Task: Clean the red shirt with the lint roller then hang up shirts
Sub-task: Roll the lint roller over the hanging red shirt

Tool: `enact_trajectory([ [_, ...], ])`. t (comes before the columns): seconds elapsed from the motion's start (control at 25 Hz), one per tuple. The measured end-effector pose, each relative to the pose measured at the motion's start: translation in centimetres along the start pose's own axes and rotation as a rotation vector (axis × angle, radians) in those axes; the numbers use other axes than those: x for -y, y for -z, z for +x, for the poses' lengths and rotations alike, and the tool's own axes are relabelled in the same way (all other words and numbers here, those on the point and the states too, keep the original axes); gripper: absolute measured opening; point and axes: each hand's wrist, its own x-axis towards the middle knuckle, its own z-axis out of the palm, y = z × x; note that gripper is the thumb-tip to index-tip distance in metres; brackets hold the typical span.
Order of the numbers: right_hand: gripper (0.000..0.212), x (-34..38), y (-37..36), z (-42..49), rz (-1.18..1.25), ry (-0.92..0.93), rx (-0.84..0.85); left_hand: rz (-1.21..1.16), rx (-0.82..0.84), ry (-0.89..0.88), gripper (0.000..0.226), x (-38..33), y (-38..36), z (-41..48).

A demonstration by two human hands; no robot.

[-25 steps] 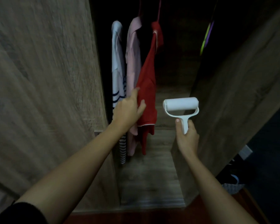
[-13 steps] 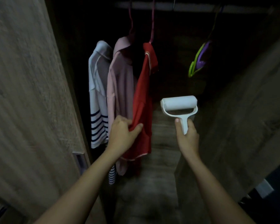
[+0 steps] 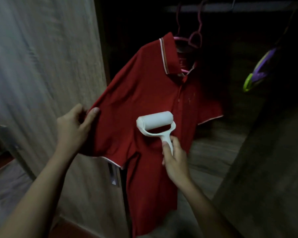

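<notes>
So the wooden wardrobe door [image 3: 41, 66] fills everything left of the red shirt [image 3: 144, 93], which hangs spread out front-on, its near sleeve pulled toward that door. The left hand [image 3: 72, 127] pinches the edge of that sleeve between thumb and fingers. The right hand [image 3: 176, 158], low on the shirt's front, is wrapped round the handle of the white lint roller [image 3: 155, 121], whose roll sits over the chest (can't tell if it's touching), with a pink hanger [image 3: 195, 36] poking out above the collar.
</notes>
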Motion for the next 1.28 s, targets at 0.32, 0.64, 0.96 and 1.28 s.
enact_trajectory([
  [0.32,0.025,6.2,-3.6,7.0,-0.049,0.191,-0.125,-0.283,0.080,0.034,0.040,2.5,-1.5,2.2],
  [0.64,0.034,2.0,-6.5,-4.0,-0.152,0.194,0.055,-0.281,0.113,-0.006,0.042,3.6,-1.3,2.8],
  [0.96,0.044,1.9,-7.2,-3.4,-0.155,0.211,-0.007,-0.324,0.115,-0.003,0.051,3.4,-1.5,2.7],
  [1.28,0.024,6.4,-5.1,7.0,-0.114,0.188,-0.176,-0.312,0.103,-0.010,0.048,3.5,-1.3,2.6],
])
